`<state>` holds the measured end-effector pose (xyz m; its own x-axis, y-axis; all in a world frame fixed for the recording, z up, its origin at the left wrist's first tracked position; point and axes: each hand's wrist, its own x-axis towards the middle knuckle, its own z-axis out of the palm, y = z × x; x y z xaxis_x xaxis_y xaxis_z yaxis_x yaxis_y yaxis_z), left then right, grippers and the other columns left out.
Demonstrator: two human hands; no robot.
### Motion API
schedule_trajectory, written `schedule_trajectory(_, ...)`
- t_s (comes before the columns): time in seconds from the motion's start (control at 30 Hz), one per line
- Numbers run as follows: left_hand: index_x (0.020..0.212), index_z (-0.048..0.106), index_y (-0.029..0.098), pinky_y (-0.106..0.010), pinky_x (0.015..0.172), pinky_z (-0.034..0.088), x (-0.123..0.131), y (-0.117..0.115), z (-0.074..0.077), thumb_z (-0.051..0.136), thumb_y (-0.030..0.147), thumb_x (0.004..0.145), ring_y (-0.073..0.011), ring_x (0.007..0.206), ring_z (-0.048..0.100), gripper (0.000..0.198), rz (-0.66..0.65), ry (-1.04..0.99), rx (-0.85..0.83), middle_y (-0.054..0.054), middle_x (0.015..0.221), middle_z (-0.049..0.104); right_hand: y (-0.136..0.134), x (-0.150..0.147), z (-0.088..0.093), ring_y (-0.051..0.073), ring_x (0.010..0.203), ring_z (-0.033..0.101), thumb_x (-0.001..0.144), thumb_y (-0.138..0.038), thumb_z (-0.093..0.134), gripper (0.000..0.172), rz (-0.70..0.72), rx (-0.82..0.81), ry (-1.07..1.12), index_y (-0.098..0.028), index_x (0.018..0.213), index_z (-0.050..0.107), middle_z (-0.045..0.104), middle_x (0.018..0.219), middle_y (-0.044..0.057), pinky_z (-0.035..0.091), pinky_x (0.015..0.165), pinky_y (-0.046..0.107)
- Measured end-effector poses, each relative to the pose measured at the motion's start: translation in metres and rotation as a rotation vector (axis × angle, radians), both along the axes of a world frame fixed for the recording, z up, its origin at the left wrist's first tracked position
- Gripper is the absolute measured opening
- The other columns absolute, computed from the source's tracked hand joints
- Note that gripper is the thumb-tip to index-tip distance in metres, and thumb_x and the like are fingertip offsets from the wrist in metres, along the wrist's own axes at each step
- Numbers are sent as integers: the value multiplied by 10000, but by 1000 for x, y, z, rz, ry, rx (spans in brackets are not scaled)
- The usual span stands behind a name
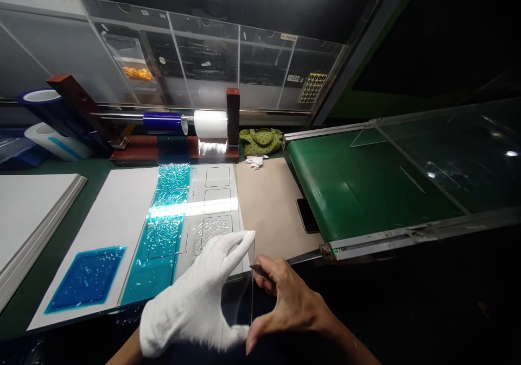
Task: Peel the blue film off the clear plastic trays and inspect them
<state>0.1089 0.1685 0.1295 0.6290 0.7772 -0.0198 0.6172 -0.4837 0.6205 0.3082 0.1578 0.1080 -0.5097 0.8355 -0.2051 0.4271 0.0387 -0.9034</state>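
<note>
My left hand, in a white glove, grips a thin clear panel by its edges between fingers and thumb. The panel stands nearly edge-on to me. Bare, my right hand has its fingers curled on a small dark pointed blade, whose tip is at the panel's edge; the right thumb is close to the panel's lower end. Beyond my left hand lie a strip of teal film and a clear film strip with rounded rectangular outlines. A blue film-covered piece rests on a white board.
Behind the boards, a wooden stand carries a blue film roll and a white roll. A green conveyor belt runs at right, with a phone beside it. White sheets are stacked at left. A green pouch sits behind.
</note>
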Motion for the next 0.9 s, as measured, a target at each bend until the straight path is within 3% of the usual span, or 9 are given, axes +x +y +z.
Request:
schedule_trajectory(0.37,1461,38,285,-497,1024,364,10,7,7,678,598,564,-370,1261,369,1145,-67,-58,-12,-111,1435,305,-6,7,0,81,583,292,400,-593,817,671,-31,1,-24,-222,635,309,364,635,-67,260,474,208)
schedule_trajectory(0.6,1457,38,304,-476,1032,367,16,15,11,667,613,571,-328,1241,390,1129,-115,-38,-17,-88,1416,325,-8,8,1,86,562,320,490,-649,754,629,-65,43,6,-218,626,316,398,608,-62,276,495,219)
schedule_trajectory(0.9,1458,77,269,-549,978,399,25,22,7,637,659,567,-377,1230,386,1121,-128,-8,-3,-132,1398,354,-11,15,-6,87,582,352,555,-729,659,603,-87,51,19,-203,644,378,408,624,-57,298,527,220)
